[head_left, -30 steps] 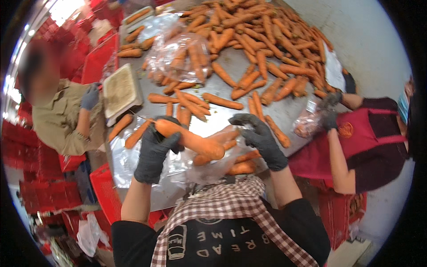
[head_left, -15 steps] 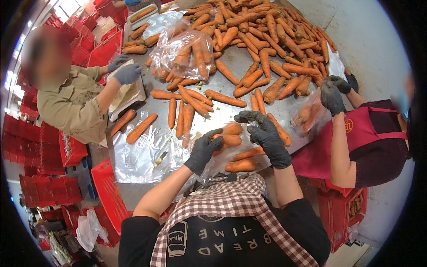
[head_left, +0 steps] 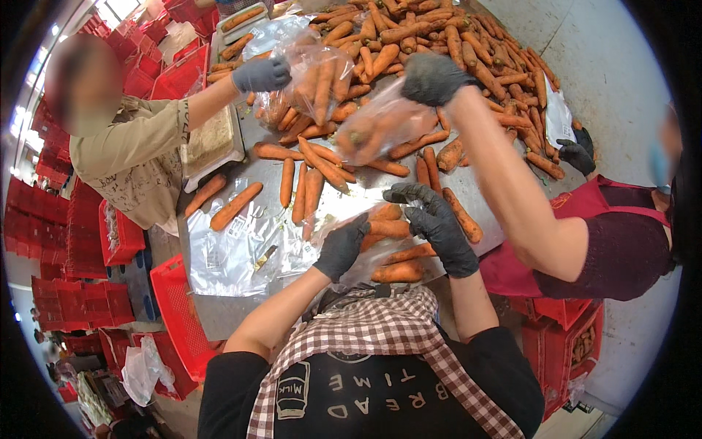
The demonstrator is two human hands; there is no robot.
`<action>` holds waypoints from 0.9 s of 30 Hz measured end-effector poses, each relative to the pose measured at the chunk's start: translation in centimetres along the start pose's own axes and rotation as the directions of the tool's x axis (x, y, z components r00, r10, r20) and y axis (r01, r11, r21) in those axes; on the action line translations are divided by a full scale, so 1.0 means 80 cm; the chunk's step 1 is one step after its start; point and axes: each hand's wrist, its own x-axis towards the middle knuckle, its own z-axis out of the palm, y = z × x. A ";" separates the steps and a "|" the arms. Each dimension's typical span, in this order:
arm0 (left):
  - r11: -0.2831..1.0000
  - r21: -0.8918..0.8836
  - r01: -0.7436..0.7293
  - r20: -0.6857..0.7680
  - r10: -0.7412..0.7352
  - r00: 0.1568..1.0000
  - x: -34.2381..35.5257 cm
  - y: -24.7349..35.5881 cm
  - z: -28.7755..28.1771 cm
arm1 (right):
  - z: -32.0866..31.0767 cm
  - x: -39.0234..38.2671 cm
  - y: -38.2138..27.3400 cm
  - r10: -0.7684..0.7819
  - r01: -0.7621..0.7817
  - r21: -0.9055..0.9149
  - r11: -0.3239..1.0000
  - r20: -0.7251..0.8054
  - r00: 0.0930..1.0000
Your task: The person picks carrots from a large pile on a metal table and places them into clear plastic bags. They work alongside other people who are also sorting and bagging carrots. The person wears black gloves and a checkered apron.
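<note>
In front of my body lies a clear plastic bag (head_left: 354, 274) with several carrots (head_left: 398, 272) in it. My left hand (head_left: 342, 247), in a dark glove, is closed on the bag's left side, its fingertips against the upper carrots. On the other side, my right hand (head_left: 439, 233), gloved too, has its fingers curled round the bag's edge; the fingertips are partly hidden. Flat clear bags (head_left: 228, 252) lie on the metal table (head_left: 245, 311) to the left, with a small knife-like object on them. Loose carrots (head_left: 313, 194) lie just beyond my hands.
A large carrot heap (head_left: 468, 51) covers the table's far side. At right, a co-worker's gloved hand (head_left: 437, 79) holds a filled bag (head_left: 384, 128) over the table. Another co-worker's hand (head_left: 262, 74) touches a filled bag (head_left: 318, 84) beside a scale (head_left: 212, 146). Red crates (head_left: 179, 314) stand around.
The right co-worker's arm has swung across the table with a filled bag. The left co-worker has reached toward the other filled bag. My left hand has shifted slightly right; my right hand has barely moved.
</note>
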 end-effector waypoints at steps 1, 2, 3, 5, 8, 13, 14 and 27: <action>0.992 0.119 -0.041 0.041 0.037 0.999 -0.005 -0.010 0.003 | 0.000 -0.001 0.000 0.012 -0.012 0.003 1.000 0.000 1.000; 0.968 0.237 -0.082 0.082 0.064 0.995 -0.012 -0.022 0.005 | 0.000 -0.001 0.001 0.025 -0.025 0.006 1.000 0.006 1.000; 0.929 0.349 -0.125 0.126 0.085 0.988 -0.017 -0.031 0.007 | 0.001 0.000 0.001 0.020 -0.020 0.010 1.000 0.003 1.000; 0.914 0.397 -0.077 0.147 0.019 0.989 -0.021 -0.012 -0.023 | 0.000 0.000 0.001 0.018 -0.017 0.021 1.000 -0.012 1.000; 0.962 0.274 -0.015 0.040 0.004 0.999 -0.033 -0.010 -0.073 | -0.002 -0.004 0.007 0.034 -0.034 -0.006 0.999 0.018 0.999; 0.620 0.737 0.269 -0.141 -0.248 0.958 -0.067 -0.043 -0.145 | 0.002 -0.011 0.006 0.045 -0.041 -0.053 0.998 0.083 0.996; 0.643 0.747 0.171 -0.102 -0.143 0.984 -0.072 -0.037 -0.147 | 0.004 -0.010 0.005 0.030 -0.026 -0.053 0.998 0.086 0.996; 0.718 0.573 -0.395 0.514 0.062 0.856 -0.087 -0.004 -0.151 | -0.006 0.014 -0.012 -0.058 0.058 0.003 0.998 -0.100 0.993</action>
